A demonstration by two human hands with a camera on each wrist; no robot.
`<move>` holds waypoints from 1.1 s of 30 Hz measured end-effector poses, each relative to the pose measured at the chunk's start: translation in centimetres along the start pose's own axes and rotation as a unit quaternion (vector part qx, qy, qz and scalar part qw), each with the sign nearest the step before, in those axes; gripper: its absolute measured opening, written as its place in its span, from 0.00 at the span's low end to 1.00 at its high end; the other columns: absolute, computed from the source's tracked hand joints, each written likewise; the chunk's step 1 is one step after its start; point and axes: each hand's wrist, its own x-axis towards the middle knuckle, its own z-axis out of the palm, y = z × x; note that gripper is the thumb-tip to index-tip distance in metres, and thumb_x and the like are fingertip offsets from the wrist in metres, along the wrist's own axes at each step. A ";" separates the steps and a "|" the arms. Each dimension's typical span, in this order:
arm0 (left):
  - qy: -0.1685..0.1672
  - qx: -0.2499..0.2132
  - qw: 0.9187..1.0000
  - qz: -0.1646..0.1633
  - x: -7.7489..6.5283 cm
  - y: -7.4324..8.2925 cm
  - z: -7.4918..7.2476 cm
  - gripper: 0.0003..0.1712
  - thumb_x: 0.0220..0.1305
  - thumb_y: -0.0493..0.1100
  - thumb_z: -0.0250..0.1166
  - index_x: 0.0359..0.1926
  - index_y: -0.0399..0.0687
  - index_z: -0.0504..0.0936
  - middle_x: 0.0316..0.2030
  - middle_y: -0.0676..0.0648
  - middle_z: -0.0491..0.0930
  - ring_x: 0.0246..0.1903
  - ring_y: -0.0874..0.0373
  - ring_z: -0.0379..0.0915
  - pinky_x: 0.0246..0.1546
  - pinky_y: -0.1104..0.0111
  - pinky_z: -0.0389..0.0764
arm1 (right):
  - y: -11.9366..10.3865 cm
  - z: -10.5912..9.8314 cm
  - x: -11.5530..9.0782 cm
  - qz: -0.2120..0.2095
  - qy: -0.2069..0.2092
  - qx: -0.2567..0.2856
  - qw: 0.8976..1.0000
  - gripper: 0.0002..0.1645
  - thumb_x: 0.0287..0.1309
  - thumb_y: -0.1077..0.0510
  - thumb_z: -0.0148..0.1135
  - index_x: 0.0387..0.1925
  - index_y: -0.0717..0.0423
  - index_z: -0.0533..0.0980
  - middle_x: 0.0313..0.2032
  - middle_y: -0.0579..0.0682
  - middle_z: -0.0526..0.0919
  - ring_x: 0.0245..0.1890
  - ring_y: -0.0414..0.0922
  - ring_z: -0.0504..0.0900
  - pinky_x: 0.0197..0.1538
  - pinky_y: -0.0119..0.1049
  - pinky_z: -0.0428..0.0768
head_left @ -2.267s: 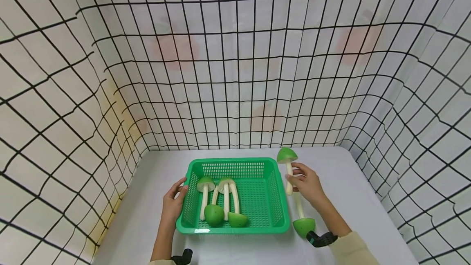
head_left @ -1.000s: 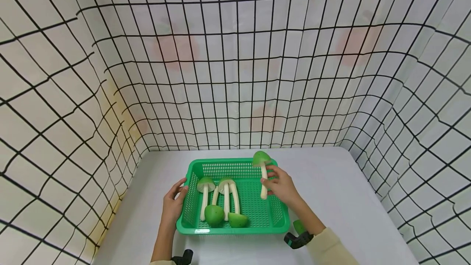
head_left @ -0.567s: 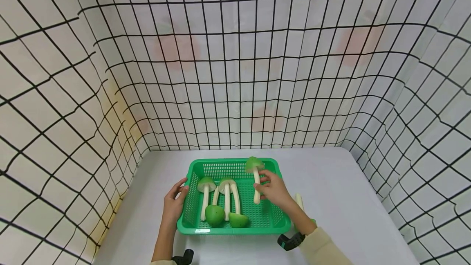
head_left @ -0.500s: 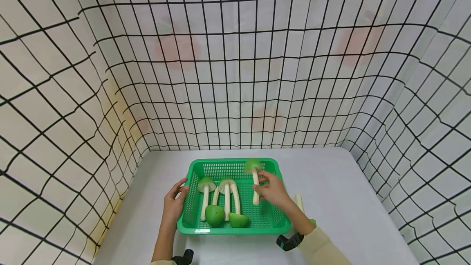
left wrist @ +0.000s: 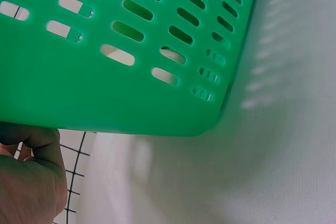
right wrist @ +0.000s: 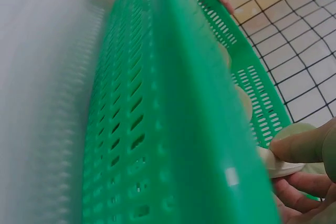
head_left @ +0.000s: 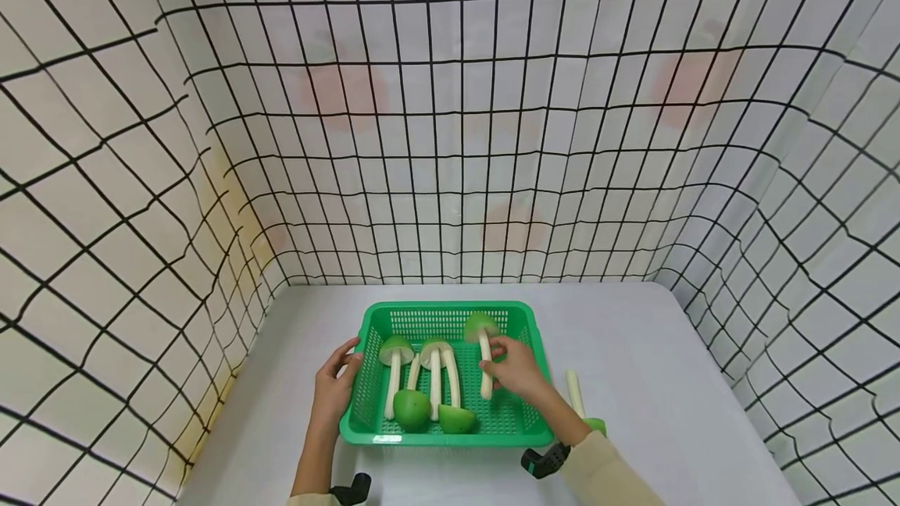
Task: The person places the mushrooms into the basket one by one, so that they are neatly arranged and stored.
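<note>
My right hand (head_left: 516,371) pinches the pale stem of a green-capped toy mushroom (head_left: 481,326) between thumb and fingers, over the right part of the green plastic basket (head_left: 446,440). The cap points to the back wall of the basket. My left hand (head_left: 333,393) grips the basket's left rim; the left wrist view shows its curled fingers against the rim. Several more mushrooms lie in the basket's left half, among them one with a round cap (head_left: 411,409) toward the front. Another mushroom (head_left: 575,394) lies on the table right of the basket, its cap partly hidden by my right forearm.
The white table (head_left: 668,381) runs out on both sides of the basket. Black grid netting (head_left: 457,131) hangs over pale walls behind and at both sides. A black wrist device (head_left: 544,461) sits on my right wrist, close to the basket's front right corner.
My right hand has brought the mushroom from right of the basket leftward over the rim, then slightly nearer and lower inside it. The left hand has stayed on the rim.
</note>
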 end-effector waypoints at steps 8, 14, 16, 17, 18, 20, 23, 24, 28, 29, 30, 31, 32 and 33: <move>-0.005 0.002 1.000 -0.001 0.0 0.0 0.1 0.24 0.75 0.56 0.62 0.68 0.62 0.78 0.52 0.44 0.79 0.45 0.55 0.75 0.39 0.70 0.79 | 0.5 0.6 0.1 0.003 -0.006 -0.032 0.999 0.24 0.62 0.64 0.70 0.59 0.65 0.77 0.44 0.60 0.83 0.26 0.46 0.84 0.30 0.48 0.86; -0.004 0.000 1.000 -0.001 0.0 0.1 0.0 0.23 0.75 0.55 0.63 0.67 0.61 0.79 0.51 0.45 0.80 0.44 0.56 0.75 0.38 0.70 0.79 | 0.8 1.2 0.3 0.007 -0.021 -0.029 0.999 0.24 0.62 0.63 0.71 0.59 0.65 0.77 0.44 0.60 0.83 0.29 0.45 0.84 0.29 0.45 0.86; -0.004 0.003 1.000 0.001 -0.1 0.1 0.0 0.24 0.75 0.56 0.62 0.67 0.60 0.79 0.51 0.45 0.80 0.44 0.57 0.75 0.38 0.70 0.79 | 0.9 1.3 0.4 0.013 -0.027 -0.024 0.999 0.24 0.62 0.63 0.71 0.59 0.65 0.77 0.44 0.60 0.82 0.29 0.45 0.84 0.29 0.44 0.86; -0.003 0.003 1.000 0.000 -0.1 0.0 0.0 0.24 0.75 0.56 0.62 0.67 0.60 0.79 0.51 0.45 0.80 0.44 0.57 0.75 0.38 0.70 0.79 | 1.0 1.4 0.4 0.013 -0.030 -0.023 0.999 0.24 0.62 0.63 0.70 0.59 0.65 0.77 0.44 0.61 0.82 0.29 0.45 0.84 0.28 0.44 0.86; -0.002 0.004 1.000 0.002 -0.1 0.0 0.0 0.24 0.75 0.56 0.62 0.67 0.60 0.79 0.51 0.45 0.80 0.44 0.56 0.75 0.38 0.70 0.79 | 1.0 1.5 0.5 0.015 -0.032 -0.023 0.999 0.24 0.62 0.63 0.70 0.59 0.65 0.77 0.44 0.60 0.82 0.28 0.45 0.84 0.28 0.43 0.86; -0.001 0.005 1.000 0.003 -0.1 0.0 0.0 0.24 0.74 0.57 0.62 0.67 0.60 0.79 0.50 0.44 0.80 0.45 0.56 0.75 0.38 0.70 0.79 | 1.1 1.6 0.5 0.021 -0.036 -0.021 0.999 0.25 0.62 0.62 0.70 0.60 0.65 0.77 0.45 0.61 0.81 0.28 0.45 0.84 0.29 0.42 0.86; 0.003 0.002 1.000 0.003 -0.1 0.0 0.0 0.24 0.74 0.56 0.63 0.67 0.60 0.79 0.50 0.45 0.80 0.45 0.55 0.75 0.38 0.70 0.79 | 1.1 1.7 0.5 0.024 -0.043 -0.023 0.999 0.26 0.62 0.63 0.70 0.60 0.66 0.76 0.44 0.61 0.80 0.28 0.45 0.84 0.29 0.44 0.86; 0.003 0.001 1.000 0.003 -0.1 0.0 0.0 0.24 0.74 0.56 0.63 0.67 0.60 0.79 0.50 0.45 0.79 0.45 0.55 0.74 0.38 0.70 0.79 | 1.1 1.8 0.5 0.027 -0.044 -0.025 0.998 0.26 0.62 0.63 0.70 0.60 0.66 0.76 0.43 0.60 0.80 0.28 0.45 0.84 0.30 0.44 0.87; 0.003 -0.004 1.000 0.002 -0.1 0.0 0.1 0.24 0.74 0.56 0.63 0.67 0.60 0.79 0.50 0.45 0.80 0.45 0.56 0.75 0.38 0.70 0.79 | 1.0 2.1 0.6 0.036 -0.047 -0.030 0.998 0.26 0.61 0.63 0.71 0.60 0.66 0.76 0.41 0.59 0.80 0.28 0.46 0.84 0.30 0.45 0.87; 0.003 -0.004 1.000 0.002 -0.1 0.0 0.0 0.24 0.74 0.56 0.63 0.67 0.60 0.79 0.50 0.45 0.80 0.45 0.56 0.75 0.38 0.70 0.79 | 1.0 2.1 0.7 0.038 -0.048 -0.032 0.998 0.26 0.62 0.63 0.70 0.60 0.65 0.76 0.41 0.58 0.80 0.28 0.46 0.84 0.30 0.44 0.87; 0.002 -0.006 1.000 0.001 -0.1 0.0 0.0 0.24 0.74 0.56 0.64 0.67 0.61 0.80 0.50 0.45 0.80 0.44 0.56 0.75 0.38 0.70 0.79 | 1.0 2.2 0.7 0.039 -0.048 -0.033 0.998 0.26 0.62 0.63 0.70 0.60 0.65 0.76 0.40 0.58 0.80 0.29 0.46 0.83 0.30 0.44 0.87; 0.002 -0.006 1.000 0.001 -0.1 0.0 0.0 0.24 0.74 0.56 0.64 0.67 0.60 0.80 0.50 0.44 0.80 0.44 0.57 0.75 0.38 0.70 0.79 | 0.9 2.2 0.8 0.042 -0.049 -0.033 0.997 0.26 0.62 0.63 0.70 0.60 0.66 0.76 0.40 0.58 0.79 0.29 0.46 0.83 0.30 0.43 0.87; 0.001 -0.006 1.000 0.001 -0.1 0.0 0.0 0.24 0.74 0.56 0.64 0.67 0.60 0.80 0.50 0.45 0.80 0.44 0.57 0.75 0.38 0.70 0.79 | 0.9 2.3 0.8 0.045 -0.049 -0.032 0.997 0.26 0.62 0.63 0.70 0.61 0.66 0.76 0.41 0.58 0.79 0.30 0.46 0.83 0.30 0.43 0.87; 0.001 -0.005 1.000 0.002 -0.1 0.0 0.0 0.24 0.74 0.56 0.64 0.67 0.60 0.79 0.50 0.44 0.80 0.43 0.57 0.75 0.38 0.70 0.79 | 0.9 2.3 0.8 0.047 -0.050 -0.032 0.997 0.26 0.62 0.63 0.70 0.61 0.66 0.76 0.41 0.58 0.79 0.31 0.46 0.83 0.31 0.43 0.87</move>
